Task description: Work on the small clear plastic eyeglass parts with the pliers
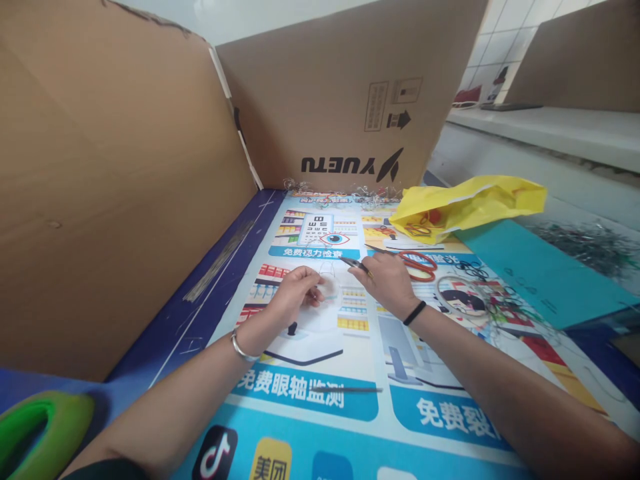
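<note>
My left hand [295,293] is closed in a pinch on a thin wire eyeglass frame with a clear lens [327,283], held just above the printed poster [320,407] that covers the table. My right hand [387,280] is closed on a small dark tool [356,264] whose tip points left toward the frame. A silver bangle is on my left wrist and a black band on my right.
Red-handled scissors [420,265] lie just right of my right hand. A yellow plastic bag [470,203] lies behind them. Several wire frames [480,300] are piled at the right. Cardboard walls [345,93] stand at the left and back. A thin rod [345,389] lies on the poster near me.
</note>
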The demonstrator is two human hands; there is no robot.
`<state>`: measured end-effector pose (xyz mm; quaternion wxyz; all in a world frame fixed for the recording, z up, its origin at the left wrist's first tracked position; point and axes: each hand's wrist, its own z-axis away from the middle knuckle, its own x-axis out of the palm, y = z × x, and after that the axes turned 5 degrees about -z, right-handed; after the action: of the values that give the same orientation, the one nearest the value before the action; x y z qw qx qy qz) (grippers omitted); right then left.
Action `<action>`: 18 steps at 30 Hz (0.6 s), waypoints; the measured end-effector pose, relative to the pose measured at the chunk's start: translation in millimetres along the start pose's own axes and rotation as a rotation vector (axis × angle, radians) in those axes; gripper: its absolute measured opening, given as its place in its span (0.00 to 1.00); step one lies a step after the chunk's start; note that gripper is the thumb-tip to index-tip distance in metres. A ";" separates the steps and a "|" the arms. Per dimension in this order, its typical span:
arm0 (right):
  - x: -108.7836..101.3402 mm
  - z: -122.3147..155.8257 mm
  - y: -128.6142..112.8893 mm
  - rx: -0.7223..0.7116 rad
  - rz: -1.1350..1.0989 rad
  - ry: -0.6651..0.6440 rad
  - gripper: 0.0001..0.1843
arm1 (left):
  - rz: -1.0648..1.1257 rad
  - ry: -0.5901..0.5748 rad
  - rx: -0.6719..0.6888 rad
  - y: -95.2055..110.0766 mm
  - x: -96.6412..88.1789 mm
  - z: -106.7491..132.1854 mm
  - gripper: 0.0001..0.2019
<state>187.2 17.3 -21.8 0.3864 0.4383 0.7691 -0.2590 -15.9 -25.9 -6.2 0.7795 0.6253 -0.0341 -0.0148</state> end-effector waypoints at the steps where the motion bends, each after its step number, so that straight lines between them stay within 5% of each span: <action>1: 0.5 -0.3 0.0 0.015 -0.018 -0.020 0.28 | -0.005 -0.015 0.001 1.0 0.0 0.6 0.07; 7: 0.6 -1.2 -1.4 0.064 -0.074 -0.091 0.29 | -0.078 -0.119 0.011 6.1 -2.5 3.2 0.17; 18: 1.9 0.1 -1.6 0.046 -0.093 -0.100 0.28 | -0.067 -0.113 -0.004 2.8 -2.9 1.5 0.13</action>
<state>185.3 17.4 -23.3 0.4016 0.3972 0.7624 -0.3157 -19.0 -26.7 -3.3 0.7767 0.6226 -0.0572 -0.0763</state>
